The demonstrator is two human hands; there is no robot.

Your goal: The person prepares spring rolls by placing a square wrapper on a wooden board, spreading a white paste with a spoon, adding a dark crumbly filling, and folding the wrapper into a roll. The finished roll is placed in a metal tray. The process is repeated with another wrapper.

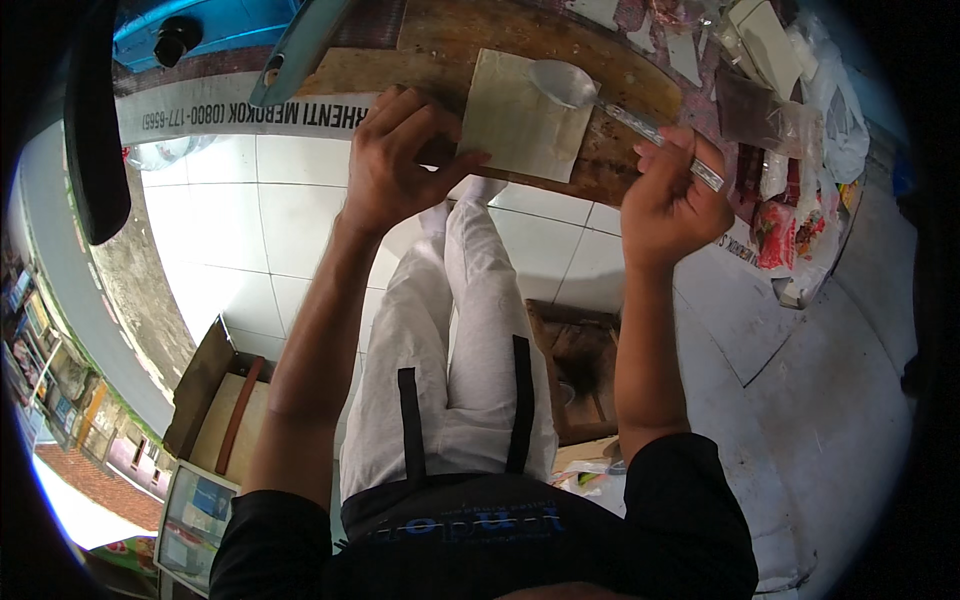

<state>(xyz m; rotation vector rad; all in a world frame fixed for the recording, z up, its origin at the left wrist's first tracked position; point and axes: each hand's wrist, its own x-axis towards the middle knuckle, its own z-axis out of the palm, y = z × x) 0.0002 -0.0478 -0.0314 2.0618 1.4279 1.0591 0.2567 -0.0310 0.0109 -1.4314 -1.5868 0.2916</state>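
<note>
A thin pale square sheet (517,127) lies on a worn wooden board (630,64) at the top of the view. My left hand (409,150) is at the sheet's left edge, its thumb and fingers pinching that edge near the lower corner. In my right hand (675,187) is the patterned handle of a metal spoon (564,84). The spoon's bowl is over the upper right part of the sheet; whether it touches the sheet cannot be told.
A knife-like blade (292,60) lies left of the board, near a blue object with a black knob (178,40). Plastic bags and packets (795,180) crowd the right side. An open wooden box (577,375) stands by my legs. A glass-fronted case (196,517) is lower left.
</note>
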